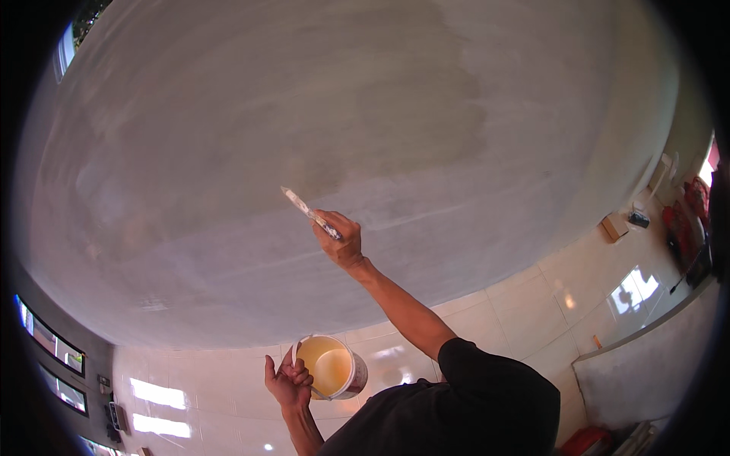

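My right hand [341,237] is closed around the handle of a flat paintbrush [299,202], seen edge-on and spattered with white. Its bristle end points up and left at a grey plastered wall [426,220]; whether it touches the surface I cannot tell. Low in the view, my left hand [290,382] grips a white bucket [356,378] at its handle and rim, with the thumb and a finger raised. Yellowish liquid lies inside the bucket. Across the upper middle of the wall spreads a darker, damp-looking patch [426,114] with an uneven right edge.
Glossy pale floor tiles [525,308] run along the wall's foot. To the right are a small cardboard box [614,226], red items [680,228] and a low grey partition [646,376]. Windows [53,346] sit at the far left.
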The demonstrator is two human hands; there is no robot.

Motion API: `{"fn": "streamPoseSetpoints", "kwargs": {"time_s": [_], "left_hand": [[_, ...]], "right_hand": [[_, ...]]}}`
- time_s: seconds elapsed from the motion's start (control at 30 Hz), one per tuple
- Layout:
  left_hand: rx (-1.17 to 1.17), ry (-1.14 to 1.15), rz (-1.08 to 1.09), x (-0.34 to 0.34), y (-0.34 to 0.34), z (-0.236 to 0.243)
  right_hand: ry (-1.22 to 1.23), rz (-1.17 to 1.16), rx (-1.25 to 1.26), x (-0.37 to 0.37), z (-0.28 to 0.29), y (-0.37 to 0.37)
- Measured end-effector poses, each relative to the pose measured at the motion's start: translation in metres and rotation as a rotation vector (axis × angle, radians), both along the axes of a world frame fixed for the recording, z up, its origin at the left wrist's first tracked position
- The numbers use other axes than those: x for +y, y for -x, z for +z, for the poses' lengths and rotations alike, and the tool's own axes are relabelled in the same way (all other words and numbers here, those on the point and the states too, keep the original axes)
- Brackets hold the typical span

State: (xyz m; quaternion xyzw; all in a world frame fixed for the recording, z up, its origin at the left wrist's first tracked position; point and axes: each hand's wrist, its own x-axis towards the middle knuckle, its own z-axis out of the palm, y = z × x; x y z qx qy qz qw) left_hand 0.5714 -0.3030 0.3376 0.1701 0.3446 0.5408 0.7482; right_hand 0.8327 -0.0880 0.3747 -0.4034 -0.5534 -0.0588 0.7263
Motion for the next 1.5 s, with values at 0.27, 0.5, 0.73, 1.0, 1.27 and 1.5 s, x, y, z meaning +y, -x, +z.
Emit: {"fn": "streamPoseSetpoints", "kwargs": {"time_s": [0.27,0.5,0.73,1.0,1.27,1.5], "left_hand": [[0.042,0.000,0.084,-0.002,-0.002,0.002],[0.005,-0.039,0.140,-0.007,-0.008,-0.004],[0.003,0.001,0.140,-0.001,-0.009,-0.006],[0.067,0.055,0.131,-0.004,-0.019,0.031],[0.152,0.120,0.228,-0.012,-0.039,0.054],[0.073,-0.011,0.161,-0.027,-0.034,0.041]], "right_hand": [[0.075,-0.208,0.365,-0.034,-0.019,-0.231],[-0.007,-0.694,0.501,-0.071,-0.030,-0.336],[0.030,-0.557,0.144,-0.010,-0.043,-0.141],[0.105,0.101,-0.032,0.002,0.013,-0.061],[0.186,-0.117,0.527,-0.059,0.021,-0.302],[-0.073,-0.452,0.632,-0.144,-0.006,-0.413]]}}
